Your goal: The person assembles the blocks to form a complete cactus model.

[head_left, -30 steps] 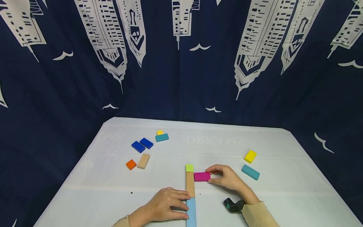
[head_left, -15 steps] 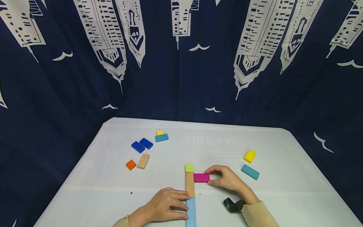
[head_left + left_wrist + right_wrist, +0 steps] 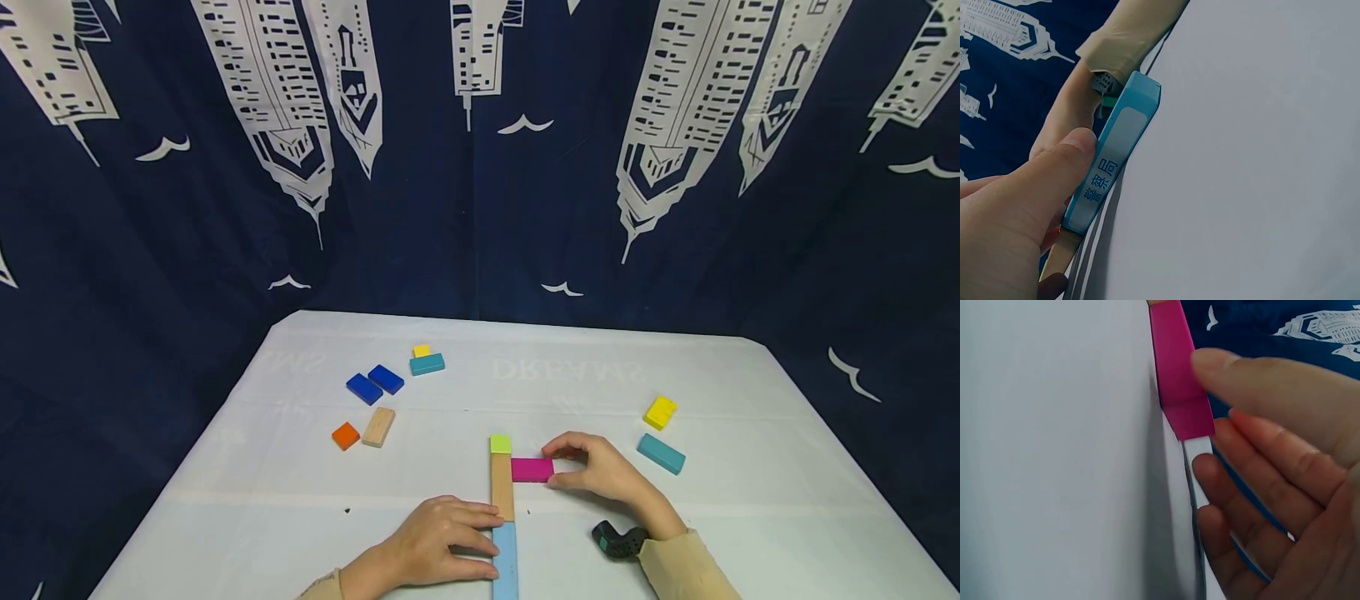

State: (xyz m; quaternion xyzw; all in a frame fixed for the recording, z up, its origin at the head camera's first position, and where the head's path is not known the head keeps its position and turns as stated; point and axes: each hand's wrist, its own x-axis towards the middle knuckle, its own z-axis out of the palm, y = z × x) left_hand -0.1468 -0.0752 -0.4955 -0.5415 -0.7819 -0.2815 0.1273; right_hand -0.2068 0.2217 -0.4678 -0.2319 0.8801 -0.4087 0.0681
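A light blue block, a tan block and a lime green block lie end to end in a line on the table. Fingers outstretched, my left hand touches the left side of the blue and tan blocks. In the left wrist view its thumb lies along the edge of the blue block, which bears printed characters. My right hand pinches the outer end of a magenta block between thumb and fingers. That block lies crosswise, its inner end at the tan block's right side, below the green one.
Left on the white table are two dark blue blocks, an orange block, a wooden block, a teal block and a small yellow one. At right are a yellow block and another teal block.
The magenta block has shifted slightly toward me along the tan block, with my right hand still gripping its end. My left hand stays in place.
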